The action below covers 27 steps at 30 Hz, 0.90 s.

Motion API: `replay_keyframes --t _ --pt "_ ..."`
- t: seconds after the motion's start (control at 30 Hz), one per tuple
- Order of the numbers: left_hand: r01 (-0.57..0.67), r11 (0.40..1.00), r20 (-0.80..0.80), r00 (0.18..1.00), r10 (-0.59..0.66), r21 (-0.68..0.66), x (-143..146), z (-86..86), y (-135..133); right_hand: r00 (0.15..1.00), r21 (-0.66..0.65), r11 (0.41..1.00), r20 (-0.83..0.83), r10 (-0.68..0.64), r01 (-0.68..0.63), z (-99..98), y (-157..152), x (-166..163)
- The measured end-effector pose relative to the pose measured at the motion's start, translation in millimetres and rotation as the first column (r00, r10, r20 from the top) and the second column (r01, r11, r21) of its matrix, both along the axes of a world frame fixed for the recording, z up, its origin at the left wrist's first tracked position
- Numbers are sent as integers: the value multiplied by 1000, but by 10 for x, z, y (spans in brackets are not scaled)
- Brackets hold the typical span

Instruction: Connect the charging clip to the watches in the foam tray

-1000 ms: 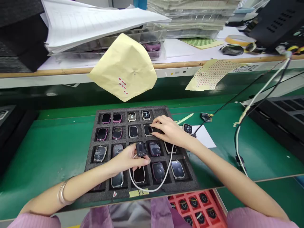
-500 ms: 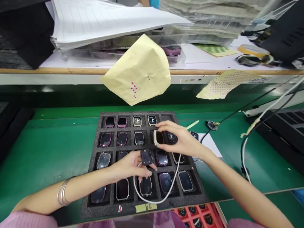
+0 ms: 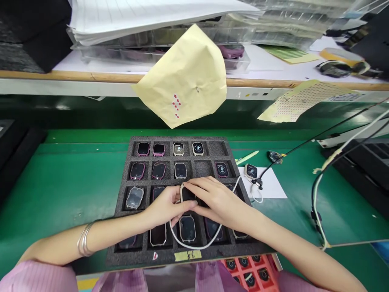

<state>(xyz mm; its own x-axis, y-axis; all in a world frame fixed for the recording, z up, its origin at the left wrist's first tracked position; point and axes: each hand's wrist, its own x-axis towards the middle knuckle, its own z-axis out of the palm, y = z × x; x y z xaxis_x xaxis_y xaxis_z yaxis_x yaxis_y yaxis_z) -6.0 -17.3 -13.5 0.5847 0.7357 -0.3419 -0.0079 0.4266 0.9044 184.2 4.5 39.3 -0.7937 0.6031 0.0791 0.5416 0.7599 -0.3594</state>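
Over the middle of a dark foam tray (image 3: 225, 252), my two hands meet around a pale-framed smartwatch (image 3: 187, 194) without a strap. My right hand (image 3: 220, 198) grips it from the right, fingers over its top edge. My left hand (image 3: 167, 205) is closed at its left side, its thumb along the lower edge. The black square charger in my left hand is now hidden behind the watch and fingers. From there a white cable (image 3: 194, 246) loops down across the tray and up to the right. Smartwatches with purple or pale frames lie in the tray's compartments.
On the right are a pale watch (image 3: 251, 170) on white paper (image 3: 275, 186), a green pen (image 3: 247, 157) and a black cable (image 3: 291, 148). A yellow paper (image 3: 188, 81) hangs from the shelf edge (image 3: 106, 77). A red tray (image 3: 252, 263) sits below the table edge.
My right hand has brought the pale-framed watch down and left from above its compartment to the charger in my left hand. That compartment now shows bare. The view has shifted slightly.
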Motion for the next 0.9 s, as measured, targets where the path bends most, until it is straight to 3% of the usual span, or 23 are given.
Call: replay_keyframes --t 0.2,0.5,0.9 --pt "-31 999 26 999 32 -39 -15 14 -21 987 -41 996 -134 -83 78 -155 -55 -11" --pt "-31 995 61 997 37 -90 -45 52 -5 914 -166 985 -391 -109 46 -337 -22 -39" --pt "-33 996 52 998 38 -88 -45 63 -7 876 -273 962 -469 -111 -24 -380 -2 21"
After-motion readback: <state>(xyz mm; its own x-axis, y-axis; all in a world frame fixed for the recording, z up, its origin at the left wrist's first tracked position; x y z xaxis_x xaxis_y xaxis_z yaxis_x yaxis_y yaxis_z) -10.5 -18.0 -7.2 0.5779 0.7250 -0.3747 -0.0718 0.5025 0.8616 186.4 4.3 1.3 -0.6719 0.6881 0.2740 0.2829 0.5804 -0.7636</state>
